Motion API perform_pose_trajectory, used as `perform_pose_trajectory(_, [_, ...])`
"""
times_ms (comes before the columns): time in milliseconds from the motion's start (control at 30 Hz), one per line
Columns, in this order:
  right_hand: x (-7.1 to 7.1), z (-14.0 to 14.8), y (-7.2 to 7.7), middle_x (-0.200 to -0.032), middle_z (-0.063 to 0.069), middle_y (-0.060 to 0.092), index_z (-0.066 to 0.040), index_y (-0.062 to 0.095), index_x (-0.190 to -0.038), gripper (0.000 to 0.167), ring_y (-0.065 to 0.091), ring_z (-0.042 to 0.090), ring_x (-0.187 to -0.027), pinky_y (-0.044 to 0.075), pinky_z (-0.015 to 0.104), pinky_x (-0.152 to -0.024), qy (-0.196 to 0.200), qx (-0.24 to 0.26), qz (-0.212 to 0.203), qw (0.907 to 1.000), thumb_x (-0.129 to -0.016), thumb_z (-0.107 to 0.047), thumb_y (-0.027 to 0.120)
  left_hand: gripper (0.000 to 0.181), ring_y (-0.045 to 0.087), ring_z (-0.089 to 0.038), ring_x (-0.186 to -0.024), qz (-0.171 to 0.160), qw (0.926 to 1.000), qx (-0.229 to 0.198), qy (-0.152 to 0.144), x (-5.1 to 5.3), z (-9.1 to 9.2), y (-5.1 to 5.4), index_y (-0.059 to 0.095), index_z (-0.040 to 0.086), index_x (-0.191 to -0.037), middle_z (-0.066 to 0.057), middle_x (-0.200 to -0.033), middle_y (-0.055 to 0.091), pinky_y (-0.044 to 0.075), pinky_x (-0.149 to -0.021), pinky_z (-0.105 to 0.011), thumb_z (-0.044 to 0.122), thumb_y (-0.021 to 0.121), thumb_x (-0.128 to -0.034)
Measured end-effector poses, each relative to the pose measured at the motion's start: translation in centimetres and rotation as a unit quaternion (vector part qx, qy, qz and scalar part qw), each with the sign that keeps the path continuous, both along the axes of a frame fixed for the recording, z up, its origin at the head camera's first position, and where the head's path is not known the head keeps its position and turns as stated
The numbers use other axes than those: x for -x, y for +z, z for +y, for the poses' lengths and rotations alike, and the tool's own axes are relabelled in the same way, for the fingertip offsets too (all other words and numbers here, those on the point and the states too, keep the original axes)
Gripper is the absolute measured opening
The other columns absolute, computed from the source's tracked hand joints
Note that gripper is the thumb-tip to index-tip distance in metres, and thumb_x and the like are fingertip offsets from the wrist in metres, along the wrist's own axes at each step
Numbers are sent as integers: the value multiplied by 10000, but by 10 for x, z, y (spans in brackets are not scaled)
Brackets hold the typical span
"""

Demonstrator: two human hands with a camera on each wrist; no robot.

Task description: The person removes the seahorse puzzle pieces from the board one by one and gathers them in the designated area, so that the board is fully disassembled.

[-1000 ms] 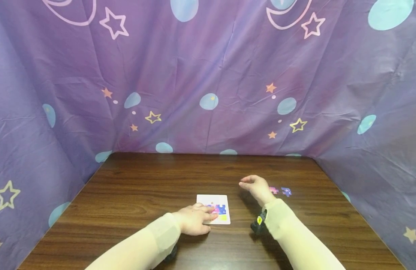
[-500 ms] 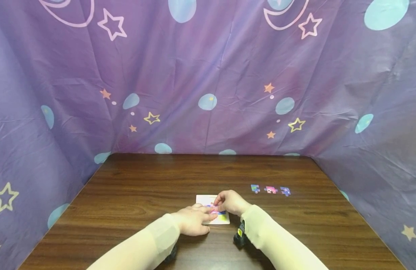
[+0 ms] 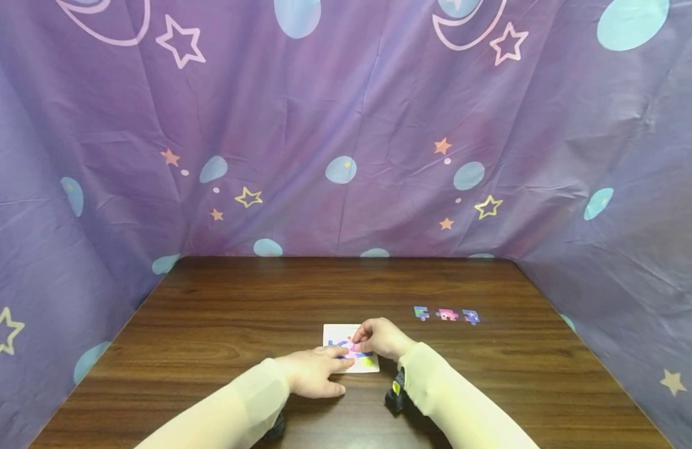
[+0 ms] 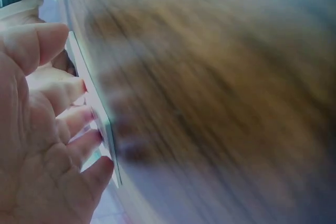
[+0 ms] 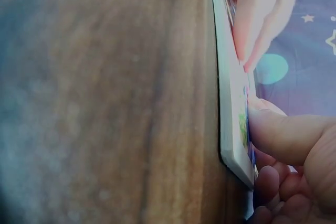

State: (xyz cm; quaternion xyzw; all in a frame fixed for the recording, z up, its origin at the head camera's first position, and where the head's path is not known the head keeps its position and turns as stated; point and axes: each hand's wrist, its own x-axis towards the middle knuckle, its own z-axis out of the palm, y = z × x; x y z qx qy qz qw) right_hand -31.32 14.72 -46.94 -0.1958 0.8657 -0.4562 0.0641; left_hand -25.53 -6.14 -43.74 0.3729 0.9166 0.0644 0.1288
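One puzzle board (image 3: 336, 330) lies flat between the two hands (image 3: 315, 372) (image 3: 384, 340), partly covered.

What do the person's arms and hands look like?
There's a long, pale cream fabric left sleeve and a matching right sleeve; the left hand and right hand are ungloved. A small black device sits partly hidden under the left sleeve; a second black device under the right sleeve bears a bright yellow patch.

We get bright head view, pale glare on near counter (image 3: 340, 421); wrist views dimmer, counter blurred.
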Motion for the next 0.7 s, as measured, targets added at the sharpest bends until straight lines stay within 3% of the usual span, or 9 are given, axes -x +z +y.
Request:
perform_pose_trajectory(433, [-1,-2,1,-686,-37,611,29,676,-802,136,513,63,-641,454,198,-586,-84,81,-19,9999,-723,22,786,603,387,-230,-1353,638,9969,28,-460,-11,-15,-1,476,174,-1434,6,-1465,430,351,-1095,-368,470,559,-916])
perform_pose_trajectory(700, [-4,-7,10,-663,-33,587,-16,669,-773,149,511,71,-627,453,213,-573,-196,-448,99,9988,-712,-7,805,611,389,-241,-1352,483,9984,-96,-276,-19,-14,4,500,140,-1415,-10,-1463,445,340,-1101,-354,446,590,-894])
